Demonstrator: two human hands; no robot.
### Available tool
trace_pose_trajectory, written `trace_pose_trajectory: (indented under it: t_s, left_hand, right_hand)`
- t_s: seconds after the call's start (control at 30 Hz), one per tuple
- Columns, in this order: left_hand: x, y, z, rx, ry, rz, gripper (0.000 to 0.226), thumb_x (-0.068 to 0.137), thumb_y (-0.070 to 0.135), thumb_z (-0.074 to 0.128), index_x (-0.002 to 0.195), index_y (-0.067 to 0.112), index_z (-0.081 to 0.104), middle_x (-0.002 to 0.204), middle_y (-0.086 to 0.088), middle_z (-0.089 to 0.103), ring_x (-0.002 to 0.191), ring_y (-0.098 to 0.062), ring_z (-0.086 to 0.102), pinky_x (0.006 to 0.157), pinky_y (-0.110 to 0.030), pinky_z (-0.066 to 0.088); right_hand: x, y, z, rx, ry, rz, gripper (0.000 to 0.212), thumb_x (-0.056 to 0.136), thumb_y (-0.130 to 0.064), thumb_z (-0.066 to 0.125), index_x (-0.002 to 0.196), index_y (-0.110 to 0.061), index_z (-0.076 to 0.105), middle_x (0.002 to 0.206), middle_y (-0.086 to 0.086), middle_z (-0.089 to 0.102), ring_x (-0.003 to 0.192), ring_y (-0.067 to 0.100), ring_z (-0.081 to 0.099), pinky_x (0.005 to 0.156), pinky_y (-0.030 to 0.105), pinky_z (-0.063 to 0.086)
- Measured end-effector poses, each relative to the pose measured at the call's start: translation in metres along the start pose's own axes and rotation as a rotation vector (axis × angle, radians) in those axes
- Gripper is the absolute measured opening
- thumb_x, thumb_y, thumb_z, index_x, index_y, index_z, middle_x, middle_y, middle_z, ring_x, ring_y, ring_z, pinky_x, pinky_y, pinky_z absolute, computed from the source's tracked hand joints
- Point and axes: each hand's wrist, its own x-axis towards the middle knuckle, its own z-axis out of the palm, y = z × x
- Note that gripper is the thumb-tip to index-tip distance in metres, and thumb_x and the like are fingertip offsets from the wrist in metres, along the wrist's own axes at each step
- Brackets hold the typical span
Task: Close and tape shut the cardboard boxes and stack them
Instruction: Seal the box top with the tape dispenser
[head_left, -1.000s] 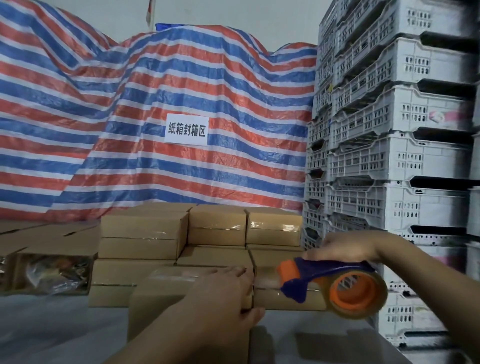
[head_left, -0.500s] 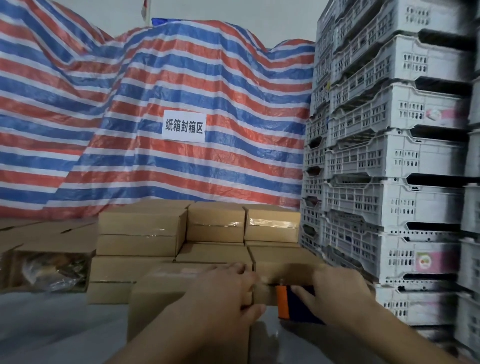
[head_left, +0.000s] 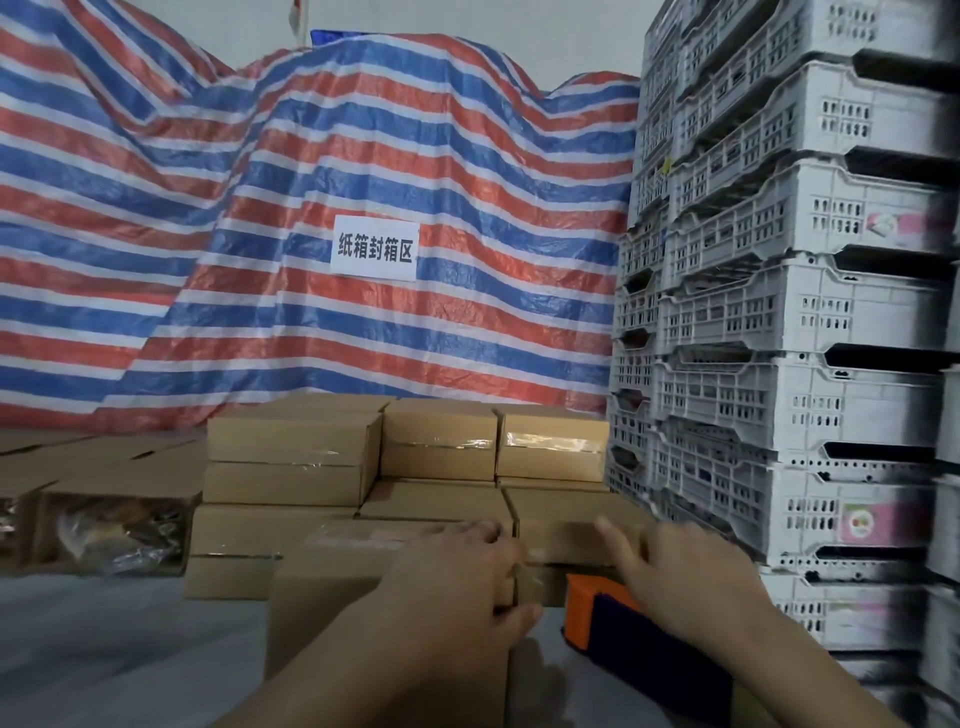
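The left hand (head_left: 457, 587) lies flat, fingers loosely spread, on the nearest cardboard box (head_left: 332, 587) on the surface (head_left: 104, 649). The right hand (head_left: 685, 577), open and blurred, holds nothing above the tape dispenser (head_left: 602, 618). Taped boxes (head_left: 436, 441) are stacked behind.

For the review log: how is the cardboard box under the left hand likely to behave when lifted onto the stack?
The cardboard box looks stiff: its edges are square under the left hand. It is probably light, being small like the stacked boxes behind. The glossy tape on top may be slightly slippery, so gripping the sides seems safer.
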Motion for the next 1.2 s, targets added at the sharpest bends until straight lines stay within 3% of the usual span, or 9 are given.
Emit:
trace_pose_trajectory:
  t_s: [0.13,0.23,0.33,0.57,0.77,0.9,0.97,1.1,1.2]
  left_hand:
    - [0.001,-0.002,0.001,0.01,-0.002,0.006,0.059,0.094,0.062,0.041,0.146,0.036,0.031,0.158,0.003,0.028,0.143,-0.018,0.029,0.115,-0.041,0.021]
    - [0.002,-0.002,0.003,0.02,0.006,0.001,0.062,0.094,0.063,0.041,0.147,0.035,0.028,0.159,0.002,0.026,0.144,-0.019,0.027,0.116,-0.041,0.02]
    - [0.002,-0.003,0.005,0.023,0.025,0.002,0.068,0.091,0.066,0.04,0.15,0.035,0.024,0.16,0.002,0.024,0.145,-0.018,0.026,0.116,-0.041,0.021]
    - [0.001,-0.006,0.007,-0.074,0.098,-0.021,0.096,0.071,0.073,0.06,0.147,0.027,0.023,0.132,0.01,0.053,0.115,-0.01,0.05,0.09,-0.026,0.038]
    - [0.002,-0.008,0.002,-0.173,-0.036,-0.036,0.115,0.069,0.067,0.069,0.154,0.027,0.002,0.151,0.005,0.038,0.133,-0.015,0.039,0.108,-0.032,0.032]
    - [0.001,-0.008,-0.004,-0.228,-0.094,-0.021,0.122,0.069,0.06,0.074,0.155,0.027,-0.006,0.154,0.005,0.033,0.135,-0.015,0.036,0.108,-0.028,0.027]
    - [0.001,-0.01,-0.006,-0.257,-0.117,-0.019,0.124,0.07,0.056,0.076,0.155,0.027,-0.01,0.156,0.004,0.031,0.137,-0.015,0.034,0.111,-0.03,0.027]
    - [0.003,-0.015,-0.01,-0.377,-0.163,-0.03,0.121,0.075,0.043,0.078,0.155,0.026,-0.012,0.153,0.002,0.036,0.132,-0.015,0.041,0.101,-0.023,0.035]
    - [0.002,-0.021,-0.012,-0.516,-0.137,-0.044,0.112,0.082,0.035,0.074,0.154,0.028,-0.012,0.145,0.003,0.045,0.116,-0.006,0.05,0.088,-0.015,0.04]
  right_hand:
    - [0.027,-0.027,-0.023,0.781,0.07,0.014,0.063,0.097,-0.066,0.025,0.082,-0.02,0.066,0.084,-0.001,0.07,0.082,0.014,0.065,0.084,0.04,0.053]
    - [0.039,-0.063,-0.028,1.249,-0.111,0.137,0.046,0.105,-0.052,0.027,0.115,-0.023,0.062,0.121,0.0,0.067,0.117,0.017,0.058,0.111,0.047,0.039]
    - [0.037,-0.097,-0.027,1.501,-0.21,0.168,0.053,0.104,-0.056,0.027,0.141,-0.025,0.048,0.146,0.001,0.051,0.137,0.02,0.043,0.12,0.046,0.025]
    - [0.024,-0.134,-0.012,1.613,-0.392,0.2,0.064,0.1,-0.062,0.026,0.154,-0.028,0.034,0.158,0.004,0.036,0.143,0.023,0.034,0.105,0.036,0.027]
    - [0.007,-0.124,0.002,1.707,-0.295,0.2,0.052,0.103,-0.056,0.022,0.145,-0.032,0.042,0.152,-0.005,0.046,0.117,0.008,0.046,0.084,0.022,0.039]
    - [-0.007,-0.125,0.012,1.702,-0.4,0.327,0.056,0.098,-0.064,0.024,0.141,-0.036,0.046,0.12,-0.006,0.057,0.105,0.013,0.049,0.089,0.033,0.041]
    - [-0.012,-0.122,0.015,1.685,-0.457,0.399,0.058,0.097,-0.064,0.026,0.139,-0.03,0.049,0.105,-0.006,0.057,0.097,0.014,0.053,0.079,0.029,0.042]
    - [-0.023,-0.121,0.017,1.728,-0.503,0.533,0.052,0.099,-0.059,0.033,0.132,-0.025,0.054,0.1,0.0,0.061,0.087,0.015,0.057,0.067,0.027,0.044]
    - [-0.027,-0.127,0.022,1.866,-0.537,0.7,0.043,0.101,-0.051,0.039,0.119,-0.017,0.06,0.106,0.014,0.064,0.097,0.027,0.061,0.079,0.036,0.05]
